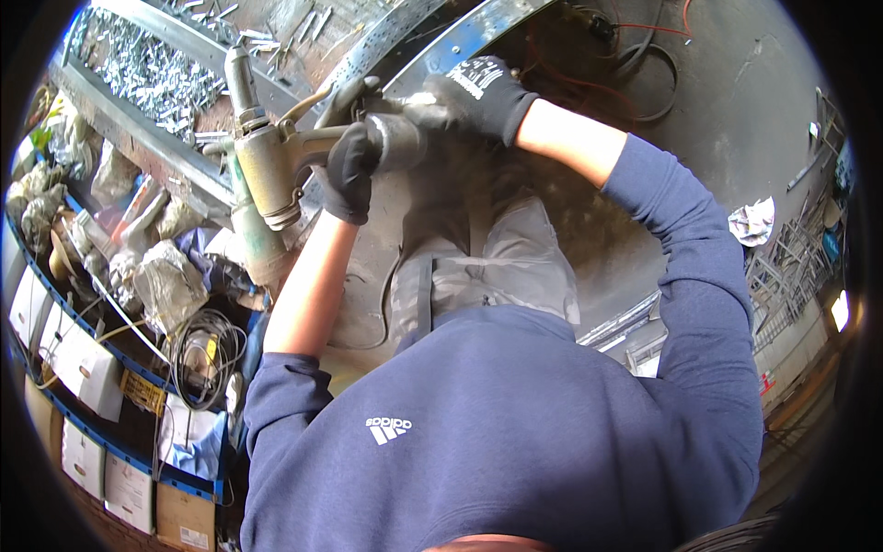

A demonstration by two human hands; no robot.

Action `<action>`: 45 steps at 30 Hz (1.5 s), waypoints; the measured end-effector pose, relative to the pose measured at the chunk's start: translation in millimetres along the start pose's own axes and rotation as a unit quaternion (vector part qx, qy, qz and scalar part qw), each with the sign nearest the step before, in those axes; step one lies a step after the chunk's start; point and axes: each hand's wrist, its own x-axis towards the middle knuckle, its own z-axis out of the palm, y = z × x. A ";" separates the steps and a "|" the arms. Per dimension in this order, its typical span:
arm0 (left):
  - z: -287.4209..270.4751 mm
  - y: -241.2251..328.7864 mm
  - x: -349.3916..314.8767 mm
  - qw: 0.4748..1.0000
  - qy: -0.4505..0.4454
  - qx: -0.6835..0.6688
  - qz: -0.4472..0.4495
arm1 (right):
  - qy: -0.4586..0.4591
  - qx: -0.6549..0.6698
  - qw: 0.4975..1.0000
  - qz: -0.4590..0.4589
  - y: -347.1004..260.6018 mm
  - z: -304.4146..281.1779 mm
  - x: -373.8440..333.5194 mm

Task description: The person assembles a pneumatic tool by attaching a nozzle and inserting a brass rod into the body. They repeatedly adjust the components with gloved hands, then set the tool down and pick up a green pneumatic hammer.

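A worn metal rivet gun point(268, 175) lies across in front of me, its nose pointing away and its handle running to the right. My left hand point(350, 173), in a black glove, is wrapped round the handle near the dark, broad cylinder point(397, 142) at its end. My right hand point(483, 97), also gloved in black, closes round a pale fitting point(425, 109) beside that cylinder. Its fingertips are partly hidden. Below the gun's body stands a greenish bottle-shaped part point(253, 235); whether it belongs to the gun, I cannot tell.
Many short metal pieces point(166, 83) lie heaped at the far left behind a metal rail point(143, 133). Left of me are a blue-edged rack point(120, 405), plastic bags point(170, 285) and a wire coil point(204, 359). A blue-grey beam point(464, 44) and dark hose point(670, 87) lie ahead.
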 end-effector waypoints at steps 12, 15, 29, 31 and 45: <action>-25.3 -32.3 1.4 0.988 0.015 0.138 0.070 | -0.055 0.138 0.982 0.114 -11.9 -5.9 6.4; -39.3 -47.5 1.8 0.981 0.026 0.175 0.085 | -0.053 0.260 0.954 0.138 -7.4 8.3 9.7; 7.4 7.9 30.8 0.994 -0.105 -0.025 -0.015 | -0.136 0.533 0.817 0.172 -2.8 9.9 1.1; 4.9 11.7 33.2 0.990 -0.094 0.062 0.083 | -0.158 0.501 0.834 0.168 -2.5 7.2 -5.0; -8.4 1.2 -0.6 0.957 -0.058 0.274 -0.077 | 0.044 0.165 0.984 0.045 -30.7 -12.6 -28.7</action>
